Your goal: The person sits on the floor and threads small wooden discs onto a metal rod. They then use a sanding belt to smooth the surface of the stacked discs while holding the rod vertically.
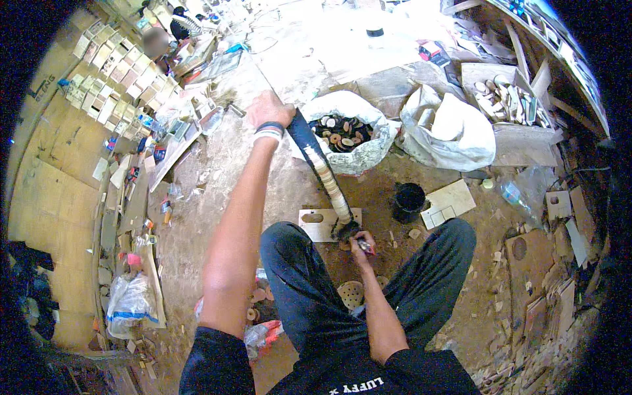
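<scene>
A long, slightly curved row of thin discs, pale in the middle and dark toward the ends, slants between my hands like a threaded stack. My left hand is closed at its upper far end, where a thin rod or wire sticks out beyond the fist. Low between my knees, my right hand is closed beside the dark lower end. A small red and dark thing shows at its fingers, too small to name. Under that lower end lies a pale board with an oval hole.
A white sack of dark and brown discs stands ahead, with another white sack to its right. Near my right knee are a black cup and a pale board. Wood scraps fill a box at far right.
</scene>
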